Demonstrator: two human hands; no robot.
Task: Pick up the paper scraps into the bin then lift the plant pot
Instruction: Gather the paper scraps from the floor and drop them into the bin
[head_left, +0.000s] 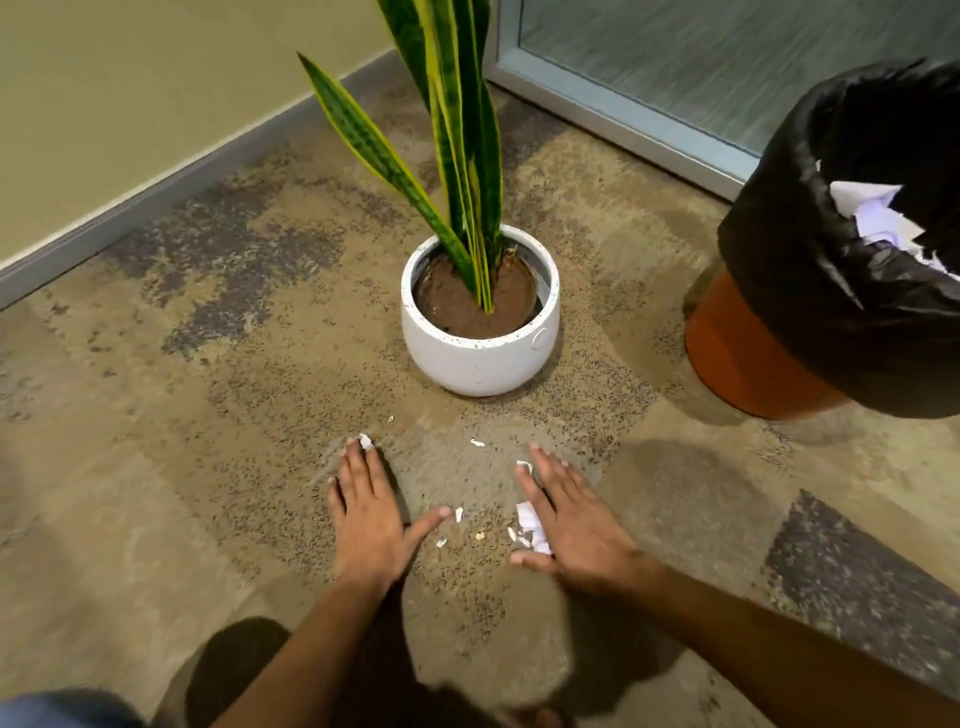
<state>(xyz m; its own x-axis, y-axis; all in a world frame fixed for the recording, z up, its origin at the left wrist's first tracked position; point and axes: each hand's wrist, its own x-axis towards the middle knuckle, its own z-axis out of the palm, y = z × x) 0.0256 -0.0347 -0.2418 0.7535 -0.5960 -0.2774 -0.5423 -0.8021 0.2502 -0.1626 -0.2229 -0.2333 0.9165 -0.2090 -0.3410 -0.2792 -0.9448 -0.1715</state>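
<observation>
Head view: left hand (370, 512) and right hand (574, 525) flat on the carpet (208, 441), fingers straight, gripping nothing. Small paper scraps (530, 522) between and beside the hands. White plant pot (480, 353) farther, upright. Bin (831, 291) with black liner at far right, paper inside.

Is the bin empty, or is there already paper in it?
Not empty. White crumpled paper shows inside the black-lined bin. How full it is cannot be told; the frame's edge cuts the opening off.
</observation>
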